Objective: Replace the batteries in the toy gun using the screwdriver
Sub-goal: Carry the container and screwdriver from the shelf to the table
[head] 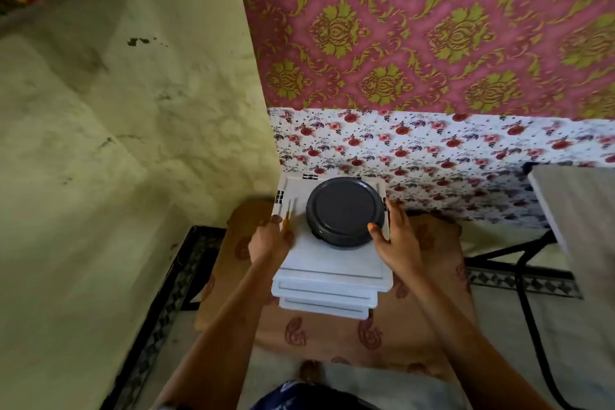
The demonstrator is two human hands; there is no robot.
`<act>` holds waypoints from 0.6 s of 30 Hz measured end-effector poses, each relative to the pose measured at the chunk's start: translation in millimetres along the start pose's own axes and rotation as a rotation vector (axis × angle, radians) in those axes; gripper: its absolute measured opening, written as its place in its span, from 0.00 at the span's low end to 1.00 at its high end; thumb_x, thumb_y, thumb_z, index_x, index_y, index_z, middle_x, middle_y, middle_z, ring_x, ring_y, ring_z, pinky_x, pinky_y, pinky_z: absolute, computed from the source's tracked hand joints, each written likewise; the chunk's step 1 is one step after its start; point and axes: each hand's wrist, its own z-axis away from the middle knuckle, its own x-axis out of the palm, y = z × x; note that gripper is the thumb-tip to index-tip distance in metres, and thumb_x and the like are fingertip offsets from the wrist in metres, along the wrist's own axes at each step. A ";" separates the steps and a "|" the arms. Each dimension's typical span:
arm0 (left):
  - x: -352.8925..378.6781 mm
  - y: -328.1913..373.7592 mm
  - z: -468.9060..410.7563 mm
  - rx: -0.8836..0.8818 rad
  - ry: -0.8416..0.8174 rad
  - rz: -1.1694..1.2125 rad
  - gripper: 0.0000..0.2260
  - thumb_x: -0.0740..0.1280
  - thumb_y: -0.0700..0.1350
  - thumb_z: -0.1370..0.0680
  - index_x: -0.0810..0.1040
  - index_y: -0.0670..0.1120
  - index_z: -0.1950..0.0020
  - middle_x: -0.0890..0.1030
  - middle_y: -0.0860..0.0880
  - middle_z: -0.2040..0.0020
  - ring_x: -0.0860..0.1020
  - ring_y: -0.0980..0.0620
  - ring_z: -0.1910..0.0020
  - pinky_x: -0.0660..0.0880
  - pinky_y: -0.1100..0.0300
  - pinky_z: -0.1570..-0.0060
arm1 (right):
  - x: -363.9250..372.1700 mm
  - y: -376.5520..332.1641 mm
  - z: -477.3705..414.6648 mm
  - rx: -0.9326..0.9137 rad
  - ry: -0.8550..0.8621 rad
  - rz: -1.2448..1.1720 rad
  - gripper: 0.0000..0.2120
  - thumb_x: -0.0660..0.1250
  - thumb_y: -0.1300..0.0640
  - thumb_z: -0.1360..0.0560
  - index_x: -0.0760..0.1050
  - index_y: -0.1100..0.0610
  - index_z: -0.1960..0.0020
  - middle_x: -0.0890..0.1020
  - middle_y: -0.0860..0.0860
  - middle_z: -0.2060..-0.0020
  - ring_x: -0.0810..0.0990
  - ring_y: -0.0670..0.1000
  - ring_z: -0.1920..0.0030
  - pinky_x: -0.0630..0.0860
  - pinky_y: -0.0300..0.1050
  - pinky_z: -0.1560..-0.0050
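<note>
The left hand (271, 238) has its grip closed on the screwdriver (287, 217) at the left edge of a small white counter (332, 265), shaft pointing away from the person. The right hand (396, 236) rests open against the counter's right edge, thumb beside a dark round lidded container (344, 210) standing on top.

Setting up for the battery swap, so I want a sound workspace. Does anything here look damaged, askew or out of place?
Only the green wall has a small dark chipped patch, upper left. The dark round container sits flat on the white stand, and the left hand holds the screwdriver. No toy gun shows.
</note>
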 end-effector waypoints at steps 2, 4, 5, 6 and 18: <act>1.9 0.3 -8.1 -0.027 0.000 -0.005 0.17 0.59 0.52 0.21 0.71 0.48 0.34 0.76 0.43 0.39 0.77 0.40 0.43 0.74 0.50 0.48 | 2.0 1.6 -7.2 0.027 0.009 -0.020 0.33 0.63 0.51 0.24 0.53 0.60 0.25 0.60 0.57 0.27 0.58 0.56 0.27 0.59 0.47 0.30; 6.9 -1.4 -12.8 -0.024 -0.012 -0.015 0.16 0.60 0.50 0.22 0.71 0.47 0.35 0.76 0.43 0.39 0.77 0.40 0.43 0.74 0.51 0.49 | 4.1 2.3 -8.5 0.059 -0.023 -0.019 0.33 0.62 0.51 0.24 0.52 0.60 0.25 0.59 0.57 0.26 0.57 0.56 0.26 0.58 0.46 0.29; 7.8 -1.5 -15.3 -0.020 -0.019 -0.021 0.15 0.60 0.49 0.22 0.72 0.46 0.37 0.76 0.42 0.40 0.78 0.40 0.44 0.74 0.51 0.50 | 5.4 2.9 -10.3 0.076 -0.034 -0.030 0.33 0.62 0.51 0.23 0.51 0.60 0.25 0.58 0.56 0.26 0.57 0.55 0.26 0.58 0.46 0.30; 8.8 -1.2 -18.8 -0.008 -0.024 -0.027 0.14 0.61 0.47 0.22 0.72 0.45 0.38 0.77 0.42 0.41 0.78 0.40 0.45 0.74 0.51 0.51 | 6.2 2.4 -12.1 0.088 -0.040 -0.043 0.33 0.62 0.51 0.23 0.50 0.59 0.25 0.57 0.56 0.26 0.56 0.55 0.26 0.58 0.46 0.30; 6.0 23.8 -37.7 -0.327 0.009 0.832 0.07 0.60 0.45 0.23 0.75 0.44 0.57 0.77 0.32 0.55 0.75 0.35 0.62 0.72 0.55 0.63 | 15.8 -1.7 -26.7 0.270 -0.007 -0.322 0.29 0.64 0.55 0.24 0.57 0.58 0.27 0.67 0.55 0.30 0.65 0.56 0.30 0.65 0.44 0.36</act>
